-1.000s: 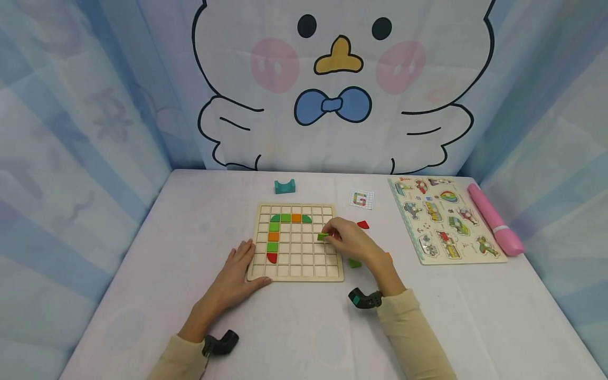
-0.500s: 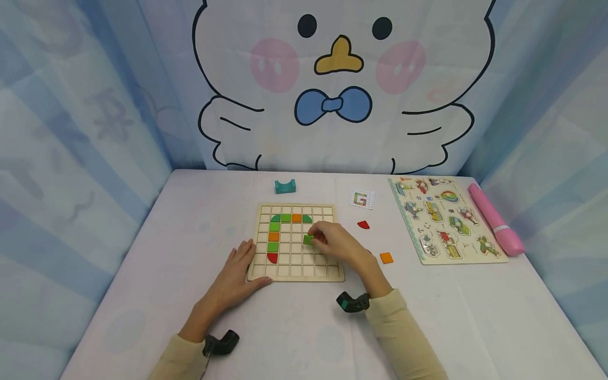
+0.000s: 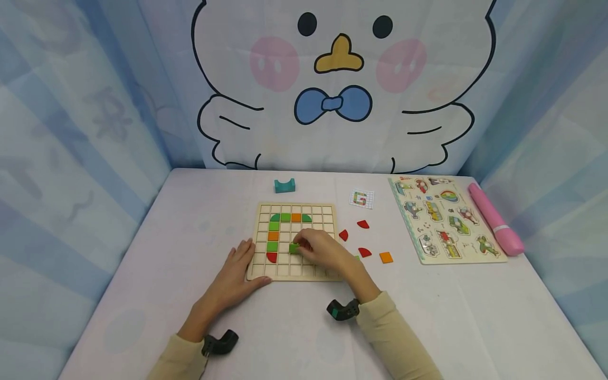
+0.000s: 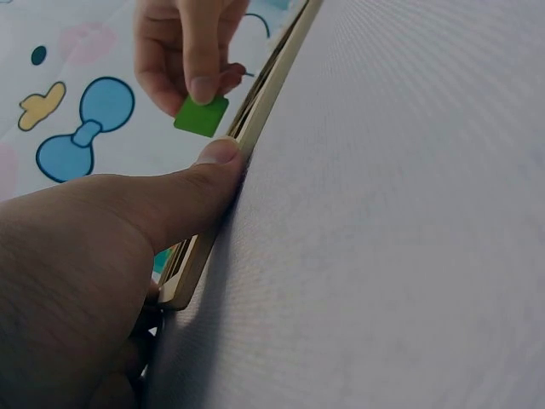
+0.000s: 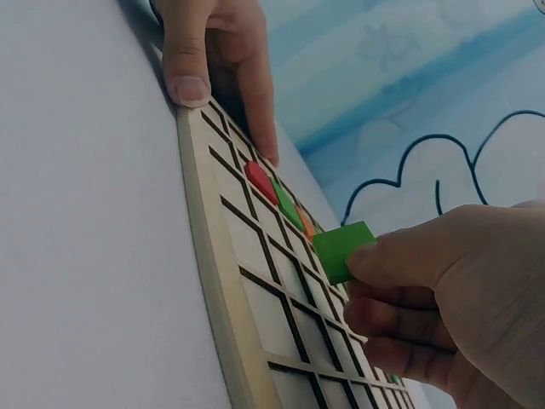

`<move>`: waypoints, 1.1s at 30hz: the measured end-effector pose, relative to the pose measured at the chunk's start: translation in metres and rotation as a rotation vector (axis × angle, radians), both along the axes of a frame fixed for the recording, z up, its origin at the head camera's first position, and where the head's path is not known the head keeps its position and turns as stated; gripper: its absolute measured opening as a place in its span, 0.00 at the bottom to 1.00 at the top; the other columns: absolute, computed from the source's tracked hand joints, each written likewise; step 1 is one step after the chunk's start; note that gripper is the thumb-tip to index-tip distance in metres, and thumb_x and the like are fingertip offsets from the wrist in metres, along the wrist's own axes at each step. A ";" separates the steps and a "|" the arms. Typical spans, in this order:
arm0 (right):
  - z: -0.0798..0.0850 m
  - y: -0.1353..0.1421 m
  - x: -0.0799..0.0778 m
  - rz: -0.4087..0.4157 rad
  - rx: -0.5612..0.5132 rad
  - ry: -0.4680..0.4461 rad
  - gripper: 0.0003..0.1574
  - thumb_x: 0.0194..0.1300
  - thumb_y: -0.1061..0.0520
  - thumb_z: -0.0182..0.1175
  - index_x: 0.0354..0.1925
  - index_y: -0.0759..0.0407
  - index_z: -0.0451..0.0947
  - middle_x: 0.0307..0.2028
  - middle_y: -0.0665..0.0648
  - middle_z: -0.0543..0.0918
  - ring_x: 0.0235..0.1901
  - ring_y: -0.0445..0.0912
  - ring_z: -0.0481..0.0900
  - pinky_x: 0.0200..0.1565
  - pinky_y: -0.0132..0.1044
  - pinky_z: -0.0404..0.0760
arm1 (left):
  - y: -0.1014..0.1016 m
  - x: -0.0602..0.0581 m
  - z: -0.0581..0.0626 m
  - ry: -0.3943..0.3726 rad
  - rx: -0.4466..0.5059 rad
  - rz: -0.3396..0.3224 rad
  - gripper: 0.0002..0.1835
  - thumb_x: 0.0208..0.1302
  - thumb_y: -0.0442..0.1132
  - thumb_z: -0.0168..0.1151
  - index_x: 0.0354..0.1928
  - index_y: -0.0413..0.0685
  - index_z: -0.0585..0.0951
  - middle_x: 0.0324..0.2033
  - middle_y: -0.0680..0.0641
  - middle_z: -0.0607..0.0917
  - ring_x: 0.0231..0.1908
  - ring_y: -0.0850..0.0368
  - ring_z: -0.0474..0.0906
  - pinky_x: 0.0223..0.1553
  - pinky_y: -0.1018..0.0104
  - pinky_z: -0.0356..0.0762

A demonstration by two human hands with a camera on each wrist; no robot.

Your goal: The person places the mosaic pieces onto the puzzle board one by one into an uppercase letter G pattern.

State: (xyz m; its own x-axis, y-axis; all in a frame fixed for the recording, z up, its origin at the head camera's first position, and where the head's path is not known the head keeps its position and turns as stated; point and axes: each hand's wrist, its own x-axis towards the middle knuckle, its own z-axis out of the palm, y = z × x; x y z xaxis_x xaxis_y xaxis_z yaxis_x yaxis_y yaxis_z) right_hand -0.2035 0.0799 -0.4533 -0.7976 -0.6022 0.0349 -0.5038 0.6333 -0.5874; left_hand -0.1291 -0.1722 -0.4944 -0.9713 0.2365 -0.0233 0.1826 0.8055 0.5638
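A wooden grid board (image 3: 285, 272) lies on the table in the head view. Set in its cells is a row and column of green, orange and red tiles, with a red rounded tile (image 3: 272, 257) at the column's near end. My right hand (image 3: 324, 252) pinches a green square tile (image 3: 294, 248) between thumb and fingers over the board's middle. In the right wrist view this green tile (image 5: 334, 253) is tilted, above the grid. My left hand (image 3: 236, 279) rests at the near left corner, fingers straight along the side, its thumb (image 4: 192, 192) against the near edge.
Right of the board lie red rounded tiles (image 3: 364, 252) and an orange square tile (image 3: 386, 257). Behind them is a small pattern card (image 3: 362, 198). A teal block (image 3: 284, 186) stands at the back. A picture puzzle board (image 3: 446, 227) and pink cylinder (image 3: 494, 216) lie far right.
My right hand has carried the green tile leftward and nearer across the board. Red tiles and the orange tile on the right have come into view. My left hand has stayed put.
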 end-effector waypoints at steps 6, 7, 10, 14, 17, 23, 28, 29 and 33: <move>-0.004 -0.007 0.004 0.038 -0.023 -0.005 0.10 0.70 0.58 0.64 0.49 0.58 0.80 0.39 0.51 0.84 0.37 0.40 0.76 0.43 0.31 0.82 | 0.000 0.000 0.000 0.003 -0.001 0.003 0.54 0.61 0.61 0.67 0.77 0.33 0.55 0.78 0.35 0.56 0.79 0.38 0.47 0.78 0.40 0.45; -0.005 -0.008 0.005 0.041 -0.026 -0.004 0.10 0.69 0.58 0.64 0.49 0.58 0.80 0.40 0.51 0.84 0.37 0.40 0.76 0.44 0.31 0.82 | -0.001 0.000 0.000 0.001 0.001 0.003 0.54 0.61 0.61 0.67 0.77 0.33 0.55 0.78 0.36 0.55 0.79 0.39 0.47 0.79 0.40 0.45; -0.006 -0.010 0.008 0.042 -0.032 -0.015 0.10 0.70 0.57 0.63 0.49 0.57 0.80 0.40 0.49 0.84 0.37 0.40 0.76 0.44 0.31 0.82 | -0.001 0.000 0.000 0.002 -0.001 0.001 0.55 0.61 0.61 0.67 0.77 0.33 0.55 0.78 0.35 0.55 0.79 0.38 0.47 0.79 0.40 0.44; -0.007 -0.013 0.011 0.041 -0.015 -0.012 0.10 0.71 0.56 0.62 0.49 0.55 0.80 0.41 0.48 0.84 0.38 0.39 0.77 0.45 0.31 0.82 | -0.001 0.000 0.000 0.004 -0.001 0.002 0.55 0.61 0.61 0.67 0.77 0.33 0.54 0.78 0.35 0.55 0.79 0.39 0.47 0.79 0.41 0.44; -0.010 -0.015 0.011 0.038 0.002 0.008 0.10 0.72 0.55 0.62 0.49 0.54 0.80 0.40 0.48 0.84 0.37 0.39 0.76 0.44 0.30 0.81 | -0.001 0.000 0.000 0.003 -0.002 0.002 0.55 0.61 0.62 0.67 0.77 0.34 0.54 0.78 0.36 0.55 0.79 0.39 0.47 0.79 0.41 0.44; -0.014 -0.018 0.012 0.031 -0.001 0.017 0.10 0.72 0.55 0.61 0.49 0.56 0.81 0.40 0.49 0.85 0.37 0.39 0.76 0.44 0.30 0.81 | -0.001 0.000 0.001 0.001 -0.015 -0.001 0.54 0.62 0.62 0.66 0.77 0.33 0.55 0.77 0.35 0.56 0.79 0.38 0.47 0.79 0.41 0.44; -0.015 -0.019 0.013 0.049 0.001 0.050 0.10 0.71 0.55 0.62 0.49 0.56 0.82 0.41 0.50 0.84 0.37 0.40 0.76 0.45 0.32 0.82 | -0.001 -0.001 0.001 -0.009 -0.023 -0.004 0.55 0.62 0.63 0.65 0.77 0.33 0.54 0.78 0.35 0.55 0.79 0.38 0.46 0.79 0.41 0.44; -0.016 -0.019 0.014 0.053 0.003 0.061 0.10 0.71 0.55 0.62 0.49 0.57 0.82 0.41 0.50 0.84 0.37 0.40 0.76 0.45 0.33 0.82 | -0.001 -0.001 0.001 -0.012 -0.024 -0.004 0.55 0.62 0.63 0.65 0.77 0.33 0.54 0.78 0.35 0.55 0.79 0.38 0.46 0.79 0.41 0.44; -0.018 -0.019 0.014 0.061 0.018 0.097 0.11 0.71 0.55 0.62 0.48 0.56 0.83 0.42 0.50 0.84 0.39 0.39 0.79 0.48 0.33 0.83 | 0.000 -0.002 0.001 -0.019 -0.026 -0.005 0.55 0.62 0.64 0.65 0.77 0.33 0.54 0.78 0.35 0.55 0.79 0.38 0.46 0.79 0.41 0.44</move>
State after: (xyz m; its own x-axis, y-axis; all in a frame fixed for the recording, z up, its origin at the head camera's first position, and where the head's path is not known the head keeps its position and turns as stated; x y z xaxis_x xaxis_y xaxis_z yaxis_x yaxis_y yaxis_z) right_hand -0.1896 0.0611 -0.4713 -0.7525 -0.6511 0.0989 -0.5961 0.6096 -0.5225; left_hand -0.1306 -0.1725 -0.4934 -0.9695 0.2402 -0.0484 0.1756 0.8191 0.5461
